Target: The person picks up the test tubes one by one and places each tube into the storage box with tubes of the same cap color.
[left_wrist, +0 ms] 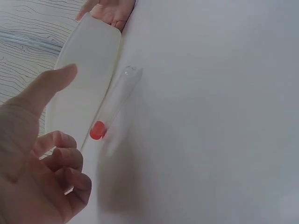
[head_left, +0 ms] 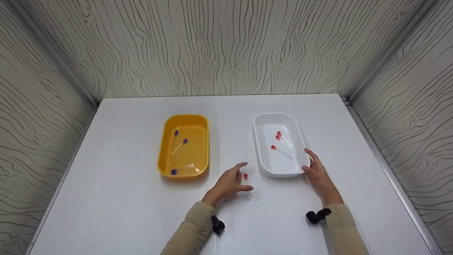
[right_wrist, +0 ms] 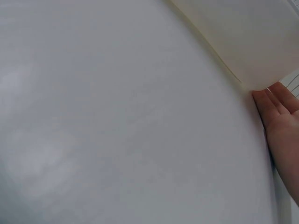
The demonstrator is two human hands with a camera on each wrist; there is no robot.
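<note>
A clear test tube with a red cap [head_left: 247,193] lies on the white table. My left hand [head_left: 227,182] is over it, thumb and index finger spread on either side and the other fingers curled. In the left wrist view, a gap shows between that hand and the tube [left_wrist: 117,98]. To the right, a white tray [head_left: 265,166] contains three red-capped tubes [head_left: 283,151]. My right hand [head_left: 321,180] holds this tray's near right corner, thumb and index finger at the rim. In the right wrist view, its fingers [right_wrist: 267,105] meet the tray's corner.
A yellow tray [head_left: 164,152] stands at the left with three purple-capped tubes [head_left: 179,147] inside. Wood-grain panels [head_left: 219,49] enclose the table [head_left: 116,198] at the back and sides. A black wrist camera [head_left: 218,226] sits by the left sleeve.
</note>
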